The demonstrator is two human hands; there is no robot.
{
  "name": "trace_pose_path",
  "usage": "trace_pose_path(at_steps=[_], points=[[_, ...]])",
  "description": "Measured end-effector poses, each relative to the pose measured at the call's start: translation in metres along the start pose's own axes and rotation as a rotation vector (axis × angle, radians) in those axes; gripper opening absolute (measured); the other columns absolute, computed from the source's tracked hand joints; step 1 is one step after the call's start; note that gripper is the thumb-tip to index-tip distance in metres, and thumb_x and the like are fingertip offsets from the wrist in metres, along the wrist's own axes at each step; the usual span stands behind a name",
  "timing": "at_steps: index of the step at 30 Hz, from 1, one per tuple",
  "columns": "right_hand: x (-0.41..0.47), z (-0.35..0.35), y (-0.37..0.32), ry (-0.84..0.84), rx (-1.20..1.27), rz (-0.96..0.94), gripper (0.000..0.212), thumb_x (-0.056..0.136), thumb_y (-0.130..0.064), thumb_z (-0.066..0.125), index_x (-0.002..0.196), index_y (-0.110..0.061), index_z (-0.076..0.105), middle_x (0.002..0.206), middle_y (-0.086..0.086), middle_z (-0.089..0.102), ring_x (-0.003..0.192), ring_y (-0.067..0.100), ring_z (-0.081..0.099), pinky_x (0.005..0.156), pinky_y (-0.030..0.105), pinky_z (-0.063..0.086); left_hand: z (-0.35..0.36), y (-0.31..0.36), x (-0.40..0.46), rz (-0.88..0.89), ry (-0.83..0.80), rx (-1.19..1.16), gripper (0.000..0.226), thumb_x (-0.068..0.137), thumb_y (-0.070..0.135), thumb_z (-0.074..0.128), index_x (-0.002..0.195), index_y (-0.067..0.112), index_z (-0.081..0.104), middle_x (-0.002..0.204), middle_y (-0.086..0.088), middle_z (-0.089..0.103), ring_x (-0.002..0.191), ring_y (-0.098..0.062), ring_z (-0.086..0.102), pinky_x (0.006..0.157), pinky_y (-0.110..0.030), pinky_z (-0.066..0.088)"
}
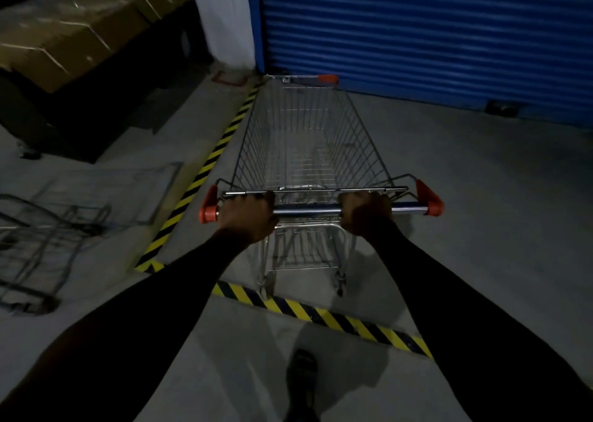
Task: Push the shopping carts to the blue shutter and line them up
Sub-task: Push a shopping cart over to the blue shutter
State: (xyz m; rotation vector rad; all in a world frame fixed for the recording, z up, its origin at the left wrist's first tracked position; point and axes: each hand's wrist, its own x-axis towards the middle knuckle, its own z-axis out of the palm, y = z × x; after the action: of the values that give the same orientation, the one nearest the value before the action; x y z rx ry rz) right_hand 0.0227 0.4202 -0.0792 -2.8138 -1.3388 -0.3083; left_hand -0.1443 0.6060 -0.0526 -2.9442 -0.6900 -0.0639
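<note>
Both hands on shopping cart handle, cart nose at blue shutter.
Left hand and right hand, fingers curled tight round the handle bar. Basket front corner close to shutter's left post, just right of the yellow-black floor tape. Rear wheels just past a second tape strip. Another wire cart, blurred, on floor at left. Cardboard boxes upper left.

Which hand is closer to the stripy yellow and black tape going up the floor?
Left. The left hand grips the cart handle at the end nearest the striped tape. The right hand grips the handle's other side, farther from it.
</note>
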Motion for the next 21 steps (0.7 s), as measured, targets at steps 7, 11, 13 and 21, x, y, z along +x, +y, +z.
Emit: trace_pose_path(at_steps=[7, 11, 13, 21], points=[[0.095, -0.013, -0.027, -0.285, -0.004, 0.122, 0.022, 0.083, -0.027, 0.053, 0.103, -0.023, 0.062, 0.1, 0.004, 0.068, 0.096, 0.033, 0.065, 0.087, 0.044, 0.046, 0.023, -0.052, 0.091, -0.078, 0.054, -0.052, 0.041, 0.082, 0.049, 0.06, 0.109, 0.019, 0.056, 0.105, -0.007, 0.07, 0.093, -0.034, 0.067, 0.093, -0.044, 0.042], [0.119, -0.003, -0.031, -0.31, -0.059, 0.173, 0.028, 0.088, -0.03, 0.047, 0.113, -0.023, 0.057, 0.107, 0.005, 0.066, 0.101, 0.033, 0.062, 0.093, 0.052, 0.04, 0.032, -0.069, 0.119, 0.004, 0.11, -0.072, 0.04, 0.079, 0.043, 0.061, 0.111, 0.019, 0.057, 0.104, -0.005, 0.069, 0.093, -0.031, 0.066, 0.094, -0.046, 0.037], [0.118, 0.004, -0.033, -0.203, -0.114, 0.194, 0.043, 0.088, -0.033, 0.039, 0.124, -0.017, 0.055, 0.11, 0.011, 0.064, 0.103, 0.036, 0.06, 0.094, 0.058, 0.039, 0.037, -0.076, 0.121, 0.064, 0.193, -0.089, 0.048, 0.075, 0.035, 0.063, 0.119, 0.017, 0.056, 0.111, -0.007, 0.066, 0.104, -0.032, 0.06, 0.097, -0.05, 0.036], [0.075, -0.006, -0.135, 0.135, -0.061, 0.472, 0.075, 0.074, -0.025, 0.067, 0.143, -0.014, 0.039, 0.14, 0.019, 0.041, 0.127, 0.037, 0.036, 0.099, 0.054, 0.031, 0.045, -0.135, 0.073, 0.157, 0.339, -0.341, 0.08, 0.073, 0.036, 0.062, 0.146, 0.016, 0.036, 0.151, -0.016, 0.032, 0.14, -0.039, 0.025, 0.111, -0.056, 0.02]])
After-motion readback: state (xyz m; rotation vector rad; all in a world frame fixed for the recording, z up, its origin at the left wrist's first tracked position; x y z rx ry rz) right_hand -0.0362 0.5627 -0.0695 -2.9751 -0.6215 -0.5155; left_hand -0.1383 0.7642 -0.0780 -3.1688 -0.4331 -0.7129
